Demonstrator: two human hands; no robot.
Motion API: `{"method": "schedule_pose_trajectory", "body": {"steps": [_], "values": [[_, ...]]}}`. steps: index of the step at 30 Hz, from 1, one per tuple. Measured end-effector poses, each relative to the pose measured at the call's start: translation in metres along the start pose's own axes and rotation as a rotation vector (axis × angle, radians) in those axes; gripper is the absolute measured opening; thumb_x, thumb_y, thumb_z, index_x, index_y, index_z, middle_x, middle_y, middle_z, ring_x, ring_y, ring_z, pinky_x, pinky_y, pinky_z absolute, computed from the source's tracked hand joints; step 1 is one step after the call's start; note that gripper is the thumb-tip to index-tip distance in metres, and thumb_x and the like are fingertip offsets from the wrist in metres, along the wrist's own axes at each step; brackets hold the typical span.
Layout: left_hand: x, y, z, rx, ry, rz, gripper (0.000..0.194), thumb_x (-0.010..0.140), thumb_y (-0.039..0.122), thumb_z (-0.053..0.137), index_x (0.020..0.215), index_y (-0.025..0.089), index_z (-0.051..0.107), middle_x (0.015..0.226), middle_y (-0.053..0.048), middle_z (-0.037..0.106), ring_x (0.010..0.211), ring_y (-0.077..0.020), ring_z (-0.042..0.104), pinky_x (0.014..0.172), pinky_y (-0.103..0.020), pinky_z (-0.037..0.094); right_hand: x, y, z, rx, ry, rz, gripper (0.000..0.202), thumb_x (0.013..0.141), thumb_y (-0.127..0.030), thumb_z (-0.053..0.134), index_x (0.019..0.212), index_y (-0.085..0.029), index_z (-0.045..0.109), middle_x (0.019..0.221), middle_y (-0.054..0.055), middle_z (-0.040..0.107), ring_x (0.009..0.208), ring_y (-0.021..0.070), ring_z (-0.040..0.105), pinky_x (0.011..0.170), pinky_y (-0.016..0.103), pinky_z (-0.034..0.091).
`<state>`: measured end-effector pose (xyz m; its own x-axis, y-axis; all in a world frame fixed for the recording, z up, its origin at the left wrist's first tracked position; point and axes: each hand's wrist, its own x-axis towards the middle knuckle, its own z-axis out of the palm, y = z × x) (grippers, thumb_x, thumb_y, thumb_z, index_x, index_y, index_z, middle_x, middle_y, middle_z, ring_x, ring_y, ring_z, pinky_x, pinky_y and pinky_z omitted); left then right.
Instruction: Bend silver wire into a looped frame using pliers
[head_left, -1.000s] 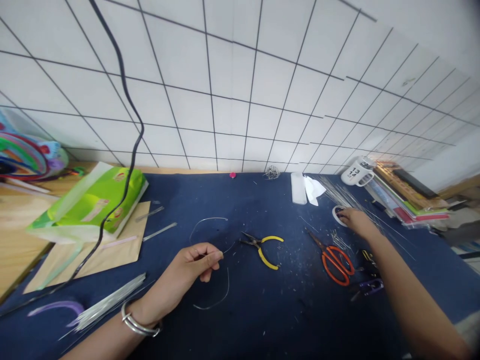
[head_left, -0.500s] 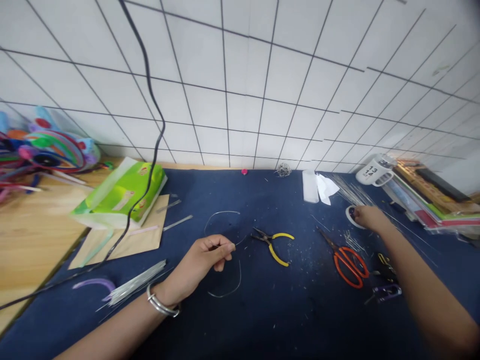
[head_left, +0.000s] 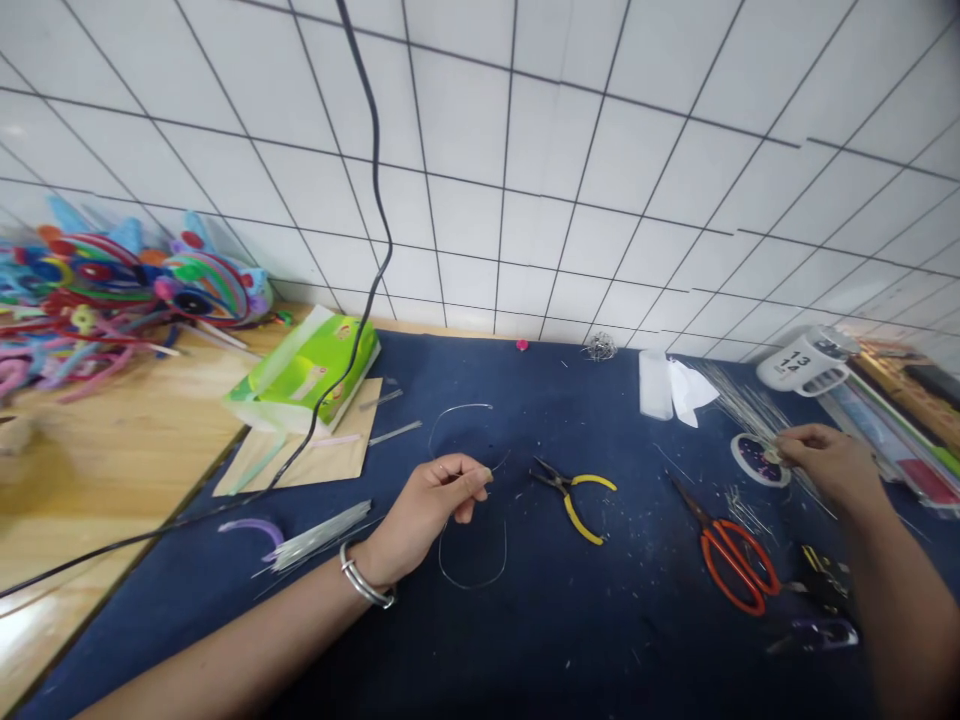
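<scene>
My left hand (head_left: 442, 495) is closed in a pinch on a thin bent wire (head_left: 472, 587), whose curves show above and below the fingers. Right of it lie pliers (head_left: 574, 493) with yellow handles, jaws toward the hand. My right hand (head_left: 829, 462) is at the right rim of a small round white dish (head_left: 742, 470) with a dark inside and small bits in it. Its fingertips are pinched over a small pale thing too blurred to name. Nearer me, orange-handled scissors (head_left: 739, 565) lie on the dark blue cloth (head_left: 540, 660).
Wire bundles lie at left (head_left: 322, 535) and right (head_left: 742, 400). A green tissue pack (head_left: 307, 365) rests on brown paper (head_left: 352, 460). A black cable (head_left: 375, 130) hangs across the left side. A mug (head_left: 806, 362) stands by stacked books (head_left: 907, 420). Colourful plush crafts (head_left: 217, 285) sit far left.
The view has turned left, so things appear farther right. My right hand has drawn back from inside the dish to its right edge, fingertips pinched. My left hand still holds the wire.
</scene>
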<state>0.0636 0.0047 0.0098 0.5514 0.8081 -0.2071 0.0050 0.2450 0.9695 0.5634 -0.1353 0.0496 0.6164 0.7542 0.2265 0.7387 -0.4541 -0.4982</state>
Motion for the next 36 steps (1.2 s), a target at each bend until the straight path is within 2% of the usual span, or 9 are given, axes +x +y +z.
{"method": "schedule_pose_trajectory", "body": {"steps": [2, 4, 8, 12, 18, 24, 29, 32, 36], "values": [[0.0, 0.0, 0.0, -0.007, 0.029, 0.017, 0.02, 0.079, 0.033, 0.054, 0.074, 0.014, 0.057, 0.065, 0.0, 0.056, 0.049, -0.005, 0.043, 0.048, -0.018, 0.032, -0.011, -0.038, 0.011, 0.056, -0.079, -0.021, 0.02, 0.071, -0.031, 0.055, 0.086, -0.017, 0.06, 0.072, 0.011, 0.064, 0.058, 0.0155, 0.059, 0.054, 0.027, 0.041], [0.0, 0.0, 0.001, -0.017, 0.061, 0.032, 0.02, 0.079, 0.033, 0.054, 0.074, 0.014, 0.057, 0.066, 0.0, 0.056, 0.048, -0.0048, 0.042, 0.048, -0.018, 0.032, -0.029, -0.091, 0.03, 0.134, -0.243, -0.066, 0.017, 0.069, -0.027, 0.056, 0.082, -0.016, 0.06, 0.071, 0.008, 0.063, 0.058, 0.0149, 0.058, 0.057, 0.027, 0.043], [-0.001, -0.001, 0.0, -0.026, 0.122, 0.07, 0.02, 0.079, 0.033, 0.054, 0.074, 0.014, 0.057, 0.065, 0.001, 0.056, 0.047, -0.0043, 0.042, 0.048, -0.018, 0.032, -0.073, -0.202, 0.081, 0.229, -0.563, -0.332, 0.006, 0.07, -0.02, 0.052, 0.073, -0.018, 0.057, 0.066, 0.0, 0.058, 0.059, 0.0115, 0.053, 0.054, 0.022, 0.04], [0.0, -0.002, -0.002, -0.034, 0.16, 0.095, 0.021, 0.078, 0.034, 0.055, 0.073, 0.014, 0.057, 0.064, 0.001, 0.056, 0.047, -0.0044, 0.042, 0.048, -0.018, 0.031, -0.098, -0.265, 0.13, 0.206, -0.666, -0.555, 0.007, 0.069, -0.015, 0.05, 0.072, -0.019, 0.054, 0.065, -0.003, 0.057, 0.057, 0.0085, 0.051, 0.054, 0.019, 0.037], [0.005, -0.003, -0.005, -0.062, 0.168, 0.091, 0.022, 0.078, 0.035, 0.055, 0.072, 0.014, 0.058, 0.064, 0.001, 0.057, 0.046, -0.0048, 0.042, 0.047, -0.019, 0.031, -0.092, -0.28, 0.172, 0.111, -0.719, -0.74, 0.01, 0.069, -0.01, 0.053, 0.071, -0.018, 0.059, 0.069, -0.001, 0.06, 0.064, 0.0101, 0.053, 0.061, 0.021, 0.037], [0.005, -0.002, -0.006, -0.056, 0.169, 0.089, 0.023, 0.077, 0.036, 0.055, 0.073, 0.014, 0.058, 0.063, 0.001, 0.057, 0.046, -0.0051, 0.042, 0.047, -0.019, 0.031, -0.087, -0.273, 0.175, 0.118, -0.744, -0.783, 0.016, 0.077, -0.013, 0.05, 0.082, -0.02, 0.064, 0.081, 0.001, 0.064, 0.076, 0.0113, 0.057, 0.072, 0.022, 0.039], [0.004, 0.002, -0.005, -0.051, 0.168, 0.085, 0.023, 0.077, 0.036, 0.056, 0.072, 0.014, 0.058, 0.061, 0.001, 0.056, 0.046, -0.0052, 0.042, 0.047, -0.019, 0.032, -0.086, -0.268, 0.176, 0.116, -0.708, -0.784, 0.009, 0.076, -0.015, 0.054, 0.079, -0.019, 0.062, 0.075, -0.001, 0.06, 0.068, 0.0099, 0.054, 0.066, 0.022, 0.039], [0.004, 0.003, -0.004, -0.034, 0.179, 0.075, 0.023, 0.076, 0.037, 0.056, 0.072, 0.014, 0.059, 0.062, 0.001, 0.058, 0.045, -0.0054, 0.043, 0.046, -0.019, 0.032, -0.089, -0.273, 0.166, 0.072, -0.683, -0.765, 0.006, 0.077, -0.019, 0.055, 0.076, -0.019, 0.061, 0.073, 0.0, 0.057, 0.062, 0.0098, 0.052, 0.061, 0.022, 0.039], [0.005, 0.001, -0.005, -0.018, 0.18, 0.069, 0.024, 0.077, 0.037, 0.056, 0.071, 0.014, 0.059, 0.062, 0.0, 0.058, 0.045, -0.0056, 0.043, 0.046, -0.019, 0.032, -0.117, -0.295, 0.121, 0.032, -0.628, -0.905, 0.021, 0.084, -0.018, 0.041, 0.09, -0.021, 0.061, 0.081, 0.003, 0.06, 0.075, 0.0139, 0.054, 0.068, 0.027, 0.041]]}}
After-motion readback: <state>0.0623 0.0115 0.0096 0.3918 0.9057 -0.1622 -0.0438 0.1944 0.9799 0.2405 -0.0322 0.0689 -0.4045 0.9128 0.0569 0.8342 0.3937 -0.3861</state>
